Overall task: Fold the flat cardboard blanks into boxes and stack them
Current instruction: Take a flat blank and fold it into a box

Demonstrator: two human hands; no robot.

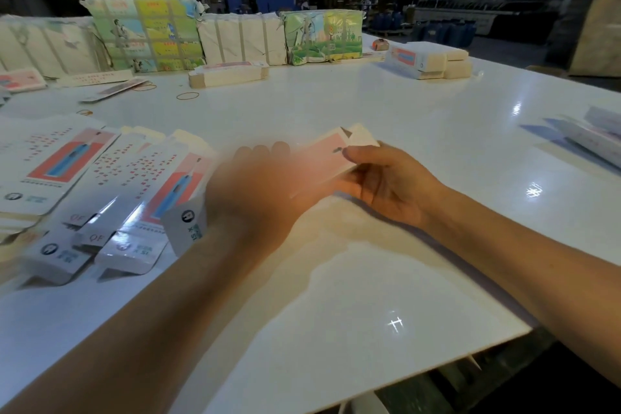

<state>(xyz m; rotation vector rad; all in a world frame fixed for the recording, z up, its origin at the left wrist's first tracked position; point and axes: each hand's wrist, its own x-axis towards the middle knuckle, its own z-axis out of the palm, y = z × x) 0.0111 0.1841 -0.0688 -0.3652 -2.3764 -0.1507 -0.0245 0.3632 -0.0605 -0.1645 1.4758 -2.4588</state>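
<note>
Pink cardboard box point(322, 158) gripped by right hand point(386, 185) fingers, left hand point(255, 191) blurred, grip unclear

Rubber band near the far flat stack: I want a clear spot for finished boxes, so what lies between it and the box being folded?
In the head view, only bare white table separates the rubber band from the box.

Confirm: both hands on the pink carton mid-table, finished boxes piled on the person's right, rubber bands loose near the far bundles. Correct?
Not quite. The head view shows the finished boxes piled on the person's left, not right. The rest holds: left hand and right hand on the pink carton, rubber bands loose near the far bundles.
</note>
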